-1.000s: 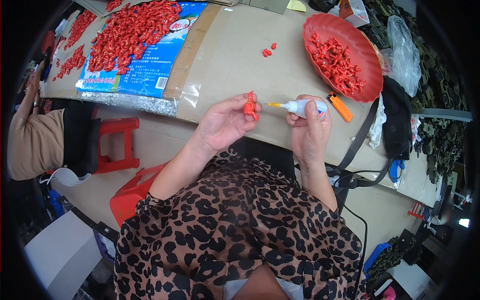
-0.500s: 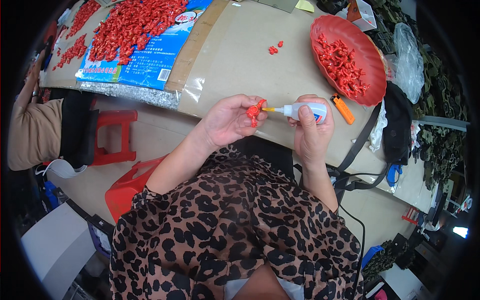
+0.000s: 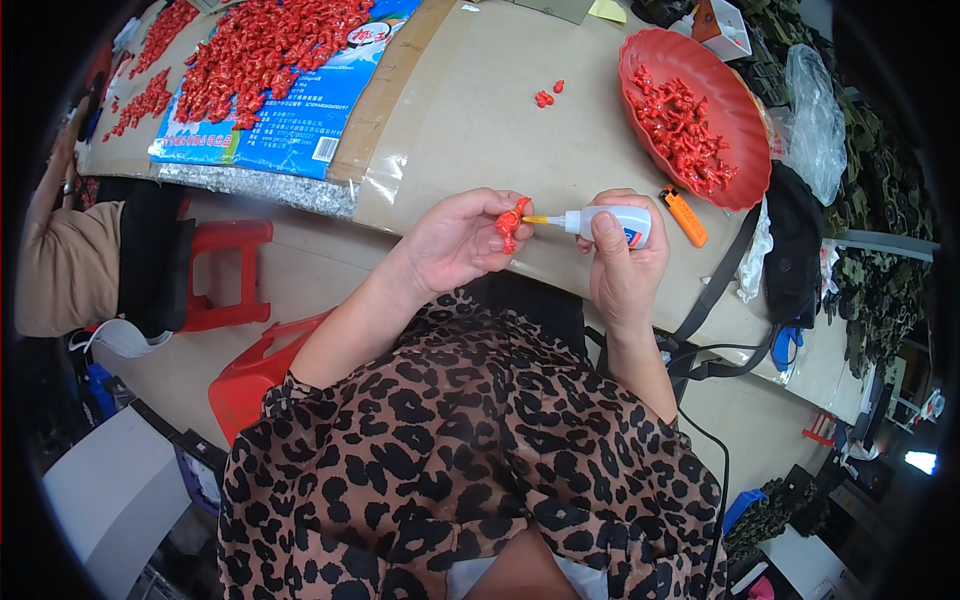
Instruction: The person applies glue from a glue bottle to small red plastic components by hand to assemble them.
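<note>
Between the fingers of my left hand (image 3: 462, 238) is a small glossy red plastic figure (image 3: 509, 226); the fingertips hide part of it. My right hand (image 3: 630, 255) grips a white glue bottle (image 3: 618, 222), laid on its side with the nozzle pointing left. The bottle's yellowish tip (image 3: 537, 219) meets the red figure or comes very close to it. Both hands are in front of the table's near edge. Whether glue is coming out is too small to see.
A red scalloped bowl (image 3: 752, 160) of red pieces stands at the right, beside an orange lighter (image 3: 684, 216). Loose red bits (image 3: 544, 98) lie mid-table. A pile of red parts (image 3: 270, 55) covers a blue printed sheet (image 3: 300, 140). Red stools (image 3: 255, 375) and another person's sleeve (image 3: 75, 265) are at left.
Almost nothing differs. Both hands keep their places, with the nozzle still at the red figure; the view has shifted very slightly.
</note>
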`<action>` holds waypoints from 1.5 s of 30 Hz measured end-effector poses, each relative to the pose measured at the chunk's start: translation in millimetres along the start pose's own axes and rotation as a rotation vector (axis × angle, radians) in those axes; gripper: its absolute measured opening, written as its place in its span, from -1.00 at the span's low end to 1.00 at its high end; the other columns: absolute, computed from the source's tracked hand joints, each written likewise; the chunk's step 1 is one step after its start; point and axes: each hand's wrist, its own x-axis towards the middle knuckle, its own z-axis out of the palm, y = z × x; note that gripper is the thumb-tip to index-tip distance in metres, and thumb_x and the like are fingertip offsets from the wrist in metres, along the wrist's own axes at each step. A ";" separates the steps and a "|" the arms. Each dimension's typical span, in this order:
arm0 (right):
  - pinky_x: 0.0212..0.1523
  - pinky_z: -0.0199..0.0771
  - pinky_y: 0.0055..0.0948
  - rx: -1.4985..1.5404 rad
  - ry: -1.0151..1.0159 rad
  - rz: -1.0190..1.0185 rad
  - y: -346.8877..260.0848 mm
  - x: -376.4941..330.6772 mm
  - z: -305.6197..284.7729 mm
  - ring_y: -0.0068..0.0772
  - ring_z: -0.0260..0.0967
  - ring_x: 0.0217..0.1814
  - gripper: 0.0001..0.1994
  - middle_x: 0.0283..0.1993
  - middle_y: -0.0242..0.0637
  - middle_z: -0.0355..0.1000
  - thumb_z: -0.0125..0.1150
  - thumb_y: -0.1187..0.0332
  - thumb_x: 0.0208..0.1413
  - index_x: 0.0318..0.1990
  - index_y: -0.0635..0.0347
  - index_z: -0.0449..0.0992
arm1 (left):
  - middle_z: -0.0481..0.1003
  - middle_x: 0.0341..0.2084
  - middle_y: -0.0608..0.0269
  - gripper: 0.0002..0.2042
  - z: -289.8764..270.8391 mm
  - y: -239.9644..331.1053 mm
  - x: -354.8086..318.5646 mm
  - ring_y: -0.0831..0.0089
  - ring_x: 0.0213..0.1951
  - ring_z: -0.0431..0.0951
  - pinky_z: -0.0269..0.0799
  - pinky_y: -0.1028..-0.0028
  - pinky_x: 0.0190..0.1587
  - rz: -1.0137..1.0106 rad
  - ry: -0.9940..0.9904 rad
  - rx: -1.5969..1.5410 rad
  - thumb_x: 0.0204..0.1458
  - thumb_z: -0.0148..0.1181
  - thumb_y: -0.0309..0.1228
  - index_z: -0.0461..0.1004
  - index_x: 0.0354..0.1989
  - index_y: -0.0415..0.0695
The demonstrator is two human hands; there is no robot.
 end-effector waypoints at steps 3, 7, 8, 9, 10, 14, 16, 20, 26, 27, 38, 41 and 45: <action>-0.48 0.26 -0.69 -0.006 0.005 -0.020 1.4 -0.7 -0.2 -0.65 0.22 -0.50 -0.82 -0.38 -0.33 0.25 0.13 0.44 -0.06 -0.35 0.30 0.28 | 0.25 -0.58 0.22 -0.84 0.4 -0.5 -0.3 0.62 -0.62 0.19 0.10 0.73 -0.75 0.028 -0.007 0.028 -0.01 -0.18 -0.44 0.28 -0.36 -0.28; -0.50 0.22 -0.59 0.225 0.098 0.051 -1.5 1.0 0.8 -0.58 0.20 -0.51 -0.82 -0.42 -0.33 0.26 0.06 0.35 0.01 -0.35 0.28 0.29 | 0.29 -0.55 0.22 -0.84 3.2 -2.3 0.2 0.62 -0.58 0.25 0.17 0.71 -0.69 0.115 0.038 0.095 0.01 -0.12 -0.39 0.28 -0.37 -0.25; -0.50 0.22 -0.59 0.225 0.100 0.047 -1.2 2.1 0.1 -0.58 0.20 -0.51 -0.82 -0.42 -0.33 0.26 0.06 0.35 0.01 -0.35 0.28 0.29 | 0.29 -0.55 0.22 -0.84 2.5 -2.9 -0.2 0.62 -0.58 0.25 0.17 0.71 -0.69 0.114 0.035 0.098 0.01 -0.12 -0.39 0.28 -0.37 -0.25; -0.49 0.20 -0.57 0.339 0.145 0.114 -0.2 4.0 -1.3 -0.57 0.19 -0.50 -0.81 -0.44 -0.32 0.26 0.03 0.31 0.03 -0.35 0.27 0.29 | 0.32 -0.51 0.19 -0.85 0.6 -3.8 -0.8 0.59 -0.52 0.31 0.24 0.68 -0.61 0.173 0.023 0.182 0.02 -0.10 -0.39 0.28 -0.36 -0.24; -0.49 0.18 -0.55 0.452 0.193 0.178 -0.4 5.1 -3.2 -0.55 0.17 -0.49 -0.79 -0.45 -0.32 0.26 0.00 0.27 0.06 -0.34 0.26 0.30 | 0.35 -0.47 0.17 -0.86 1.0 -4.5 -0.7 0.56 -0.46 0.36 0.31 0.66 -0.52 0.230 0.008 0.268 0.03 -0.08 -0.39 0.28 -0.36 -0.22; -0.45 0.17 -0.59 0.599 0.222 0.241 2.1 0.8 -11.4 -0.57 0.14 -0.47 -0.71 -0.39 -0.32 0.30 -0.02 0.18 0.05 -0.28 0.27 0.31 | 0.37 -0.35 0.10 -0.92 8.8 -11.3 2.6 0.47 -0.30 0.42 0.37 0.57 -0.31 0.454 0.052 0.372 0.01 -0.04 -0.47 0.27 -0.36 -0.20; -0.44 0.18 -0.59 0.553 0.227 0.183 0.9 -3.4 -9.2 -0.58 0.15 -0.47 -0.73 -0.39 -0.33 0.29 -0.02 0.19 0.05 -0.30 0.26 0.31 | 0.35 -0.26 0.10 -0.90 5.3 -14.3 7.8 0.41 -0.19 0.39 0.31 0.45 -0.11 0.778 0.036 0.584 -0.03 -0.02 -0.57 0.26 -0.33 -0.21; -0.43 0.22 -0.56 0.485 0.323 0.136 8.9 -8.5 -2.9 -0.56 0.18 -0.47 -0.78 -0.42 -0.33 0.28 -0.02 0.26 0.06 -0.32 0.25 0.29 | 0.29 -0.18 0.06 -0.88 0.5 -24.1 19.6 0.42 -0.18 0.38 0.29 0.44 -0.07 0.956 0.059 0.631 -0.07 0.00 -0.63 0.25 -0.36 -0.22; -0.43 0.27 -0.53 0.426 0.344 0.093 13.6 -7.2 2.1 -0.54 0.24 -0.48 -0.81 -0.41 -0.30 0.31 0.02 0.32 0.04 -0.31 0.26 0.29 | 0.26 -0.16 0.01 -0.87 0.5 -25.9 22.3 0.31 -0.13 0.38 0.30 0.42 -0.07 1.064 0.103 0.660 -0.07 -0.02 -0.67 0.22 -0.36 -0.21; -0.44 0.27 -0.53 0.400 0.326 0.072 12.8 -6.1 2.8 -0.54 0.24 -0.49 -0.81 -0.42 -0.29 0.31 0.03 0.32 0.03 -0.31 0.27 0.29 | 0.26 -0.16 0.01 -0.87 -0.9 -26.2 22.4 0.30 -0.12 0.37 0.30 0.42 -0.07 1.052 0.108 0.667 -0.07 -0.03 -0.67 0.22 -0.36 -0.21; -0.41 0.31 -0.55 0.247 0.319 -0.012 21.7 -8.4 12.7 -0.54 0.26 -0.47 -0.82 -0.44 -0.28 0.31 0.08 0.39 0.00 -0.31 0.29 0.27 | 0.24 -0.15 0.01 -0.88 1.3 -26.4 21.0 0.26 -0.08 0.35 0.29 0.39 -0.04 1.056 0.123 0.659 -0.06 -0.05 -0.68 0.20 -0.38 -0.21; -0.41 0.30 -0.56 0.244 0.323 -0.018 22.0 -8.0 13.1 -0.53 0.26 -0.48 -0.81 -0.45 -0.28 0.31 0.09 0.40 -0.01 -0.31 0.30 0.27 | 0.24 -0.15 0.01 -0.88 1.1 -26.7 21.0 0.24 -0.07 0.34 0.27 0.38 -0.02 1.068 0.115 0.667 -0.06 -0.06 -0.68 0.20 -0.38 -0.20; -0.41 0.29 -0.58 0.220 0.314 -0.028 19.4 -9.0 13.7 -0.53 0.26 -0.49 -0.81 -0.46 -0.28 0.32 0.09 0.41 -0.02 -0.31 0.30 0.26 | 0.24 -0.15 0.02 -0.88 2.2 -27.3 20.7 0.23 -0.06 0.33 0.26 0.37 -0.01 1.075 0.108 0.664 -0.06 -0.06 -0.69 0.20 -0.39 -0.20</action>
